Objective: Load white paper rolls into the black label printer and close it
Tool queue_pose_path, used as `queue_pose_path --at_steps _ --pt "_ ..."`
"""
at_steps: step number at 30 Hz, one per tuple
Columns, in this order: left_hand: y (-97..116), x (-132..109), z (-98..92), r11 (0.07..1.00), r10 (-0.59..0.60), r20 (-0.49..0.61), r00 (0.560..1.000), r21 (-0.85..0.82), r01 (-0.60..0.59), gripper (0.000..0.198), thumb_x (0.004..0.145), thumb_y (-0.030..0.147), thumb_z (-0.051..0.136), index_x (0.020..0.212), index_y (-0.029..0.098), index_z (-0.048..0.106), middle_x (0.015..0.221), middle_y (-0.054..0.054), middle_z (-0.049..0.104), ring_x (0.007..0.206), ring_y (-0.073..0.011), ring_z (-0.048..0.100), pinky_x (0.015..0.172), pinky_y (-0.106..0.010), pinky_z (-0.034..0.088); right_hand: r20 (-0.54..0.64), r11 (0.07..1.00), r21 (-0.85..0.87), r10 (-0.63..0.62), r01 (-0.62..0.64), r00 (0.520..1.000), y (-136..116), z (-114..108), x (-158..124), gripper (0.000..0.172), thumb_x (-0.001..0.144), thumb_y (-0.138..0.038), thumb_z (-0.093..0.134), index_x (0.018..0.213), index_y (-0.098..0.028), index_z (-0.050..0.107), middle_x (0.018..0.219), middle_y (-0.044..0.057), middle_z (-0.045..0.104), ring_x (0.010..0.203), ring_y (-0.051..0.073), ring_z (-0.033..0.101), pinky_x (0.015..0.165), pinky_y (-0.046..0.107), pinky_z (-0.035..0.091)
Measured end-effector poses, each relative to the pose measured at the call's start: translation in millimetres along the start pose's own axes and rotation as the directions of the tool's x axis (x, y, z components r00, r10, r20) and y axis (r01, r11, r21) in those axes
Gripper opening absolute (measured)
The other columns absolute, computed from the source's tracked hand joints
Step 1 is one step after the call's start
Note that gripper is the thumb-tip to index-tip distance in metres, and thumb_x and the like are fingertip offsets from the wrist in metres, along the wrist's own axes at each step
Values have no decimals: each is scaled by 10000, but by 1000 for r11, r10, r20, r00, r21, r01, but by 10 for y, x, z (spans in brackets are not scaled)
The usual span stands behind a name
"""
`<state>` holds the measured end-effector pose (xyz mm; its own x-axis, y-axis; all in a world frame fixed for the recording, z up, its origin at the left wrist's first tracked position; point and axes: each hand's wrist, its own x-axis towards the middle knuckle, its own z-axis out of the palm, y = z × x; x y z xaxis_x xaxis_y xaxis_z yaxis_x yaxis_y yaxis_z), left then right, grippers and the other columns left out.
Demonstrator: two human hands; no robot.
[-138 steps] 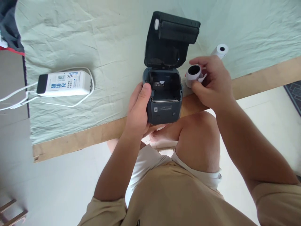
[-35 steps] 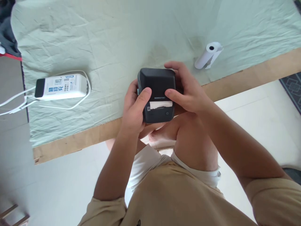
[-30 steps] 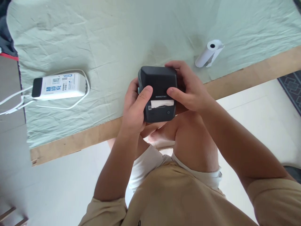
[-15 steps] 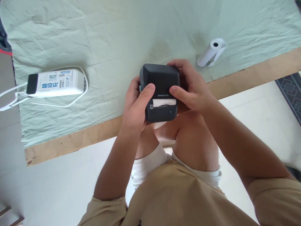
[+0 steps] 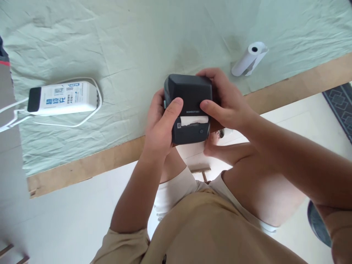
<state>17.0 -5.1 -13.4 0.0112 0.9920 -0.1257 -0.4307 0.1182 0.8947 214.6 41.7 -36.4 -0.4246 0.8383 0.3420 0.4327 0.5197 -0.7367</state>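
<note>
A black label printer (image 5: 189, 93) is held between both hands over the front edge of the table. Torn white paper (image 5: 194, 120) pokes out of its slot, below the printed brand name. My left hand (image 5: 162, 126) grips the left side, thumb on the top cover and fingers mostly hidden underneath. On the other side, my right hand (image 5: 227, 99) is wrapped around the right edge, its thumb pressed on the cover. A white paper roll (image 5: 245, 62) with a loose end lies on the cloth to the right, apart from my right hand.
A pale green cloth (image 5: 123, 47) covers the table, whose bare wooden edge (image 5: 82, 167) shows in front. To the left lies a white power bank (image 5: 68, 98) with white cables. A dark patterned mat (image 5: 339, 106) is on the floor at right.
My right leg has swung out to the right, uncovering a foot and part of the floor below the table. Both hands keep the printer in almost the same place.
</note>
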Motion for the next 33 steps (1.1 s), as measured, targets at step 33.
queue_pose_path --at_steps 33 --pt "70 49 -59 989 -145 -171 975 -65 135 253 1032 426 656 1064 218 796 895 -6 774 890 -180 770 817 -288 633 91 990 -121 88 -76 992 -274 -132 54 676 992 -610 574 1493 -163 495 1339 167 649 1174 300 667 949 485 627"
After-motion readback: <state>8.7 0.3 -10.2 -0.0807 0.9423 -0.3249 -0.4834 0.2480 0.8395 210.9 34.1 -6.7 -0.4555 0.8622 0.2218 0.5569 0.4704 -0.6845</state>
